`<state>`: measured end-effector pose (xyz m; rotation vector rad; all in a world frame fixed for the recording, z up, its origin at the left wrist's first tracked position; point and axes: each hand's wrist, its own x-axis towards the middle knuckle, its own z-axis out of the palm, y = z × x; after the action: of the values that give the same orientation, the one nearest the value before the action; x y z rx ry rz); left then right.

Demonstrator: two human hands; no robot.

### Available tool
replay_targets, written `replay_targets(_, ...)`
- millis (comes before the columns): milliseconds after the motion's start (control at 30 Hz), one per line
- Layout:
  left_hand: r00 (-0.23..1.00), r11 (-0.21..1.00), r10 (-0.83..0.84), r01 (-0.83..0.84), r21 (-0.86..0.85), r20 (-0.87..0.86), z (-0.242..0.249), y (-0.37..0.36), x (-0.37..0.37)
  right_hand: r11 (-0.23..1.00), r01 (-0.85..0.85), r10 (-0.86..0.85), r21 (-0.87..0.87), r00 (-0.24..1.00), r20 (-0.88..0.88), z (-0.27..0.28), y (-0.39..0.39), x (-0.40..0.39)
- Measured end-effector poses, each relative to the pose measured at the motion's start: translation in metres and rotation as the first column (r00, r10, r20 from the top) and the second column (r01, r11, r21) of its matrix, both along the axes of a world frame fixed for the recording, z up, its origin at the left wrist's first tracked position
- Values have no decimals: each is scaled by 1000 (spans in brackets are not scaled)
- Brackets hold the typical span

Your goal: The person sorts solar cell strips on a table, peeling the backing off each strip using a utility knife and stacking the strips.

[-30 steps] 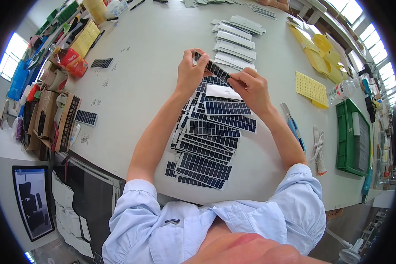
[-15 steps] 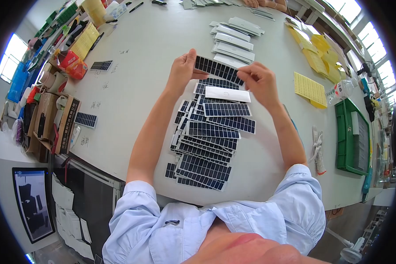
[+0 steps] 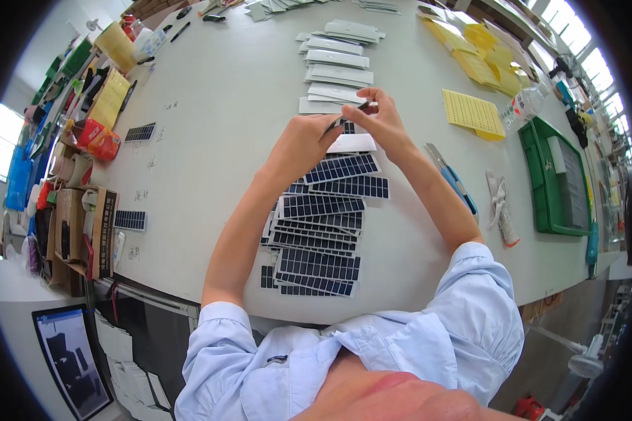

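Note:
Between my two hands is a small solar panel (image 3: pixel 363 106), tilted so that little more than its dark edge shows. My left hand (image 3: pixel 303 144) is closed on its near left end, fingers partly hidden. At the other end, the fingers of my right hand (image 3: pixel 384 125) pinch it. Below them, an overlapping pile of solar panels (image 3: pixel 319 265) lies cell side up, with one white piece (image 3: pixel 351 144) near its top. Just beyond my hands, white pieces (image 3: pixel 338 74) lie in an overlapping column.
To the right are a blue-handled utility knife (image 3: pixel 458 188), a crumpled white bundle (image 3: pixel 498 207), a green tray (image 3: pixel 537 147), a yellow sheet (image 3: pixel 472 112) and a plastic bottle (image 3: pixel 525 103). Single panels (image 3: pixel 130 220) and a cardboard box (image 3: pixel 106 235) are at the left.
The panel has turned from facing me to nearly edge-on. My hands have drawn closer together over it. The view has shifted, revealing the knife by my right forearm.

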<state>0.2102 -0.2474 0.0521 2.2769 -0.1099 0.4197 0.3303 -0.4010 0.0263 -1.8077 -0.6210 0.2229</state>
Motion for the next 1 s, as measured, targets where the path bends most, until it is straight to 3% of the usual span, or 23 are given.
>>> replay_targets(67, 998, 997, -65, 65, -43, 3, 0, -5, -1, 988, 29, 8, 152, 970, -241, -7, -20, 7)
replay_targets(100, 994, 993, -74, 66, -95, -86, 1, -9, -1, 980, 60, 2, 187, 949, -315, -15, -35, 14)
replay_targets(167, 982, 979, -99, 67, -190, -164, -1, -16, 3, 992, 122, -118, 25, 985, -124, -8, -72, 16)
replay_targets(200, 986, 986, -92, 71, -149, -142, 0, -18, 7, 938, 272, -174, -213, 905, 387, -12, -97, 17)
replay_targets(233, 989, 991, -86, 74, -110, -118, 1, -21, 11, 933, 290, -191, -215, 901, 389, -10, -116, 9)
replay_targets(267, 981, 994, -73, 56, -97, -178, 3, -24, 16, 764, 432, -117, -480, 823, 555, -7, -135, -3)
replay_targets(300, 979, 996, -80, 71, -57, -186, 4, -29, 20, 497, 574, 18, -651, 743, 669, -2, -148, -14)
replay_targets(333, 978, 996, -84, 83, -16, -191, 5, -35, 22, 380, 367, 3, -849, 917, 398, 7, -154, -20)
replay_targets(367, 975, 990, -130, 137, 29, -178, 6, -41, 23, 372, 375, -8, -849, 916, 401, 1, -161, -21)
replay_targets(433, 978, 976, -162, 179, 125, -133, -3, -51, 27, 561, 394, -129, -728, 910, 393, -11, -171, -24)
replay_targets(567, 975, 964, -103, 146, 222, -195, 0, -67, 24, 584, 492, -139, -645, 844, 518, 4, -153, -37)
replay_targets(633, 978, 962, -90, 133, 239, -186, 2, -75, 22, 746, 449, -65, -492, 784, 618, 12, -133, -52)
replay_targets(700, 981, 959, -76, 121, 255, -176, -1, -80, 22, 775, 447, -9, -447, 715, 699, 14, -112, -71)
replay_targets(767, 993, 955, -93, 111, 276, -79, -12, -83, 24, 767, 410, 51, -494, 728, 684, 22, -102, -83)
replay_targets(833, 992, 955, -79, 104, 279, -99, -10, -85, 23, 750, 353, 121, -559, 758, 641, 21, -100, -83)
replay_targets(1000, 989, 964, -101, 125, 235, -111, -10, -85, 20, 684, 437, 54, -584, 768, 638, -23, -115, -18)
